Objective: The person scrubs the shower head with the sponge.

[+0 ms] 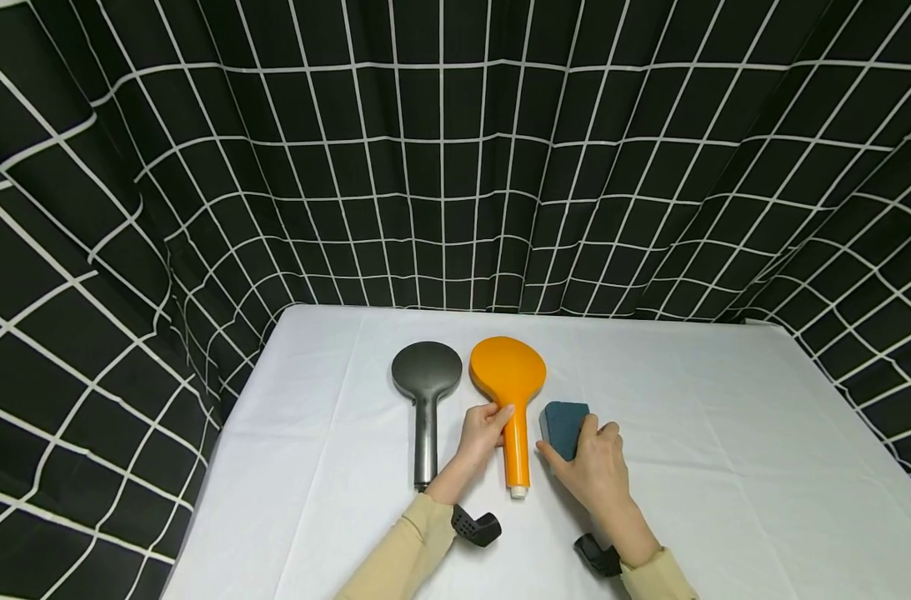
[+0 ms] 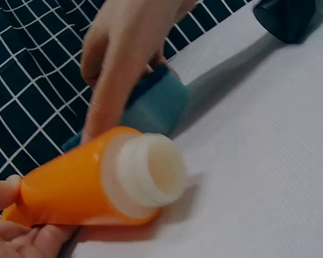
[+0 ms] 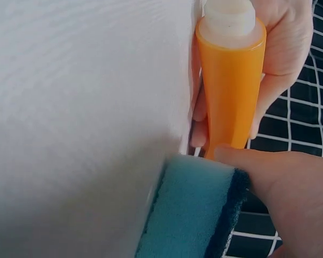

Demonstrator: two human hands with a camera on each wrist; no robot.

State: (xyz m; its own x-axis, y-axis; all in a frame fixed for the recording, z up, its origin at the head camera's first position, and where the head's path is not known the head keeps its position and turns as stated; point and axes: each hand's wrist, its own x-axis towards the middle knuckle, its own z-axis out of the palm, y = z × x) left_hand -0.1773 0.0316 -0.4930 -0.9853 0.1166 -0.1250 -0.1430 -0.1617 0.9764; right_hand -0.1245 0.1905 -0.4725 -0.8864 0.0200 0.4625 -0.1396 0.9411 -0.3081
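Observation:
An orange shower head [image 1: 508, 367] lies face down or nearly so, its handle towards the person. My left hand [image 1: 479, 437] grips the upper handle, thumb on top and fingers beneath. A white threaded end [image 2: 150, 169] sticks out of the handle in the left wrist view. To its right, my right hand [image 1: 601, 471] holds a blue sponge [image 1: 565, 425] between thumb and fingers. The sponge has a darker layer along one side [image 3: 225, 215] in the right wrist view. Left of the orange one lies a dark grey shower head [image 1: 427, 371], untouched by the fingers.
A white cloth covers the table [image 1: 725, 467]. Behind and beside it hangs a black curtain [image 1: 455, 167] with a white grid. Each wrist wears a black camera mount [image 1: 478, 528], and the left forearm passes close to the grey handle's lower end.

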